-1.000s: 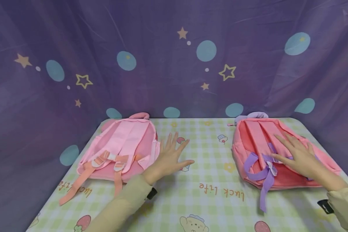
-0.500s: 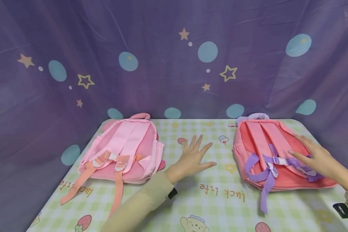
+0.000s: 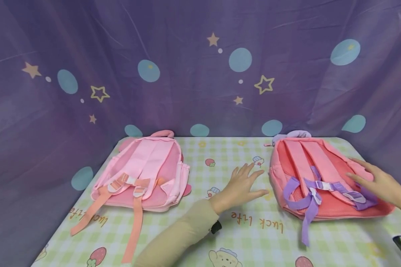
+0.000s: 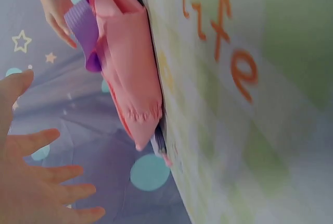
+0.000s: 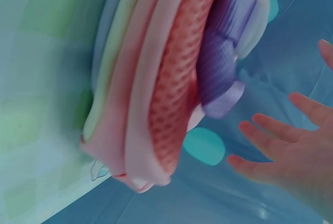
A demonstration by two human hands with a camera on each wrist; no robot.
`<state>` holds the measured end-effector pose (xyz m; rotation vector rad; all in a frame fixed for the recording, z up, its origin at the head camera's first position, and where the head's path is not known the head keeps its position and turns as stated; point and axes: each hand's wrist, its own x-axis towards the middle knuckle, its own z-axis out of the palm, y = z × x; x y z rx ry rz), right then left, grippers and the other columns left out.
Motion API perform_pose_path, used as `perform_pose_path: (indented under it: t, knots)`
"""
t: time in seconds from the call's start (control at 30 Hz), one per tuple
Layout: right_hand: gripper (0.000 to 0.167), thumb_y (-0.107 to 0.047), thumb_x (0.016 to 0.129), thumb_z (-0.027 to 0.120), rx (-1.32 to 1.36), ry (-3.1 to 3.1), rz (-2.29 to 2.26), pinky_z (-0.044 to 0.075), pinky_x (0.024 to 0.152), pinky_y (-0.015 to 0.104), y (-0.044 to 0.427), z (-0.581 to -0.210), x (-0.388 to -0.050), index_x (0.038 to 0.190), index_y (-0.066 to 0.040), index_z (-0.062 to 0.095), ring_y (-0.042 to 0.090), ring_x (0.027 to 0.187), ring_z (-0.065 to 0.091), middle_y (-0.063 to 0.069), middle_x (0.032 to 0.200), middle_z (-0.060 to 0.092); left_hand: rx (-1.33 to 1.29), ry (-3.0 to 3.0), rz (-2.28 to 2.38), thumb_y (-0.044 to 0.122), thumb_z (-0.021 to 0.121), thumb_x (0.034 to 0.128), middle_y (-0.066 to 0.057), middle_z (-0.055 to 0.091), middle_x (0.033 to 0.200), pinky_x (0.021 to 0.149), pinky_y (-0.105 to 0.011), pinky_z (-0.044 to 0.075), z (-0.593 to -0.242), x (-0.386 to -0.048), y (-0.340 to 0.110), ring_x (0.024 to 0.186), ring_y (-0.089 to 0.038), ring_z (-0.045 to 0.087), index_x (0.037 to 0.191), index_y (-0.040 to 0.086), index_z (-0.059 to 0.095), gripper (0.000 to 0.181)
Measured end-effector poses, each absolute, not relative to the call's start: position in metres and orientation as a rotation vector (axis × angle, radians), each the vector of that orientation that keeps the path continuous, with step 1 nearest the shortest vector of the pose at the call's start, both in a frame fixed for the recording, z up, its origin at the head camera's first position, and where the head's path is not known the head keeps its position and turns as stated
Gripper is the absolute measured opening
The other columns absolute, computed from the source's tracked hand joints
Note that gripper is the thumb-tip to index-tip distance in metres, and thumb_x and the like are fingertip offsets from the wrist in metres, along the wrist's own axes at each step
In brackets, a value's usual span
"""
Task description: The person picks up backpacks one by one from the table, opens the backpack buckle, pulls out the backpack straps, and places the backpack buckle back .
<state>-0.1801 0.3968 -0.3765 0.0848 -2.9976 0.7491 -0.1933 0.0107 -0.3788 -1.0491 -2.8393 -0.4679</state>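
Observation:
A coral-pink backpack (image 3: 324, 178) with purple straps (image 3: 309, 215) lies on the right, its shoulder straps facing up. My right hand (image 3: 384, 185) is at its right side, fingers spread; the right wrist view shows a gap between that hand (image 5: 296, 151) and the purple webbing (image 5: 216, 67). Left of this backpack, my left hand (image 3: 238, 187) hovers over the cloth with fingers spread, holding nothing. In the left wrist view that hand (image 4: 41, 172) is apart from the backpack (image 4: 130, 62). A light pink backpack (image 3: 147, 167) with orange straps (image 3: 137, 226) lies on the left.
A green-and-white checked cloth (image 3: 200, 241) with printed pictures and lettering covers the table. Behind and beside it hangs a purple curtain (image 3: 187, 100) with stars and blue ovals. Orange strap ends trail toward the table's front.
My left hand has moved right, away from the light pink backpack toward the coral one. My right hand has shifted right, from over the coral backpack's middle to its right side.

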Motion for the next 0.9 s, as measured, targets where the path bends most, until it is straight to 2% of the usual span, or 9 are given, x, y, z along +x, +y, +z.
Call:
perform_pose_path:
  t: [0.3,0.6,0.9]
  knots:
    - [0.071,-0.041,0.087,0.049,0.013,-3.043,0.683,0.028,0.074,0.067,0.416,-0.385,-0.183,0.131,0.01,0.028,0.061,0.098,0.031,0.046,0.116,0.031,-1.115,-2.8,-0.541,0.05,0.051,0.0835,-0.01,0.037,0.136,0.1,-0.038,0.028,-0.387,-0.189,0.04,0.125,-0.021,0.033,0.128,0.016,0.046,0.056]
    - [0.07,-0.043,0.086,0.048,-0.009,-3.089,0.629,0.033,0.071,0.065,0.435,-0.399,-0.185,0.122,0.015,0.035,0.057,0.091,0.037,0.049,0.11,0.031,-1.168,-2.847,-0.647,0.048,0.051,0.0845,-0.008,0.039,0.135,0.098,-0.031,0.031,-0.394,-0.183,0.059,0.123,-0.015,0.036,0.129,0.016,0.045,0.055]
    - [0.074,-0.048,0.087,0.044,-0.086,-3.178,0.658,0.031,0.075,0.068,0.441,-0.402,-0.187,0.123,0.016,0.032,0.063,0.097,0.029,0.051,0.111,0.026,-1.191,-2.873,-0.663,0.049,0.048,0.0861,-0.006,0.038,0.135,0.097,-0.028,0.032,-0.401,-0.179,0.07,0.123,-0.013,0.035,0.13,0.016,0.044,0.054]
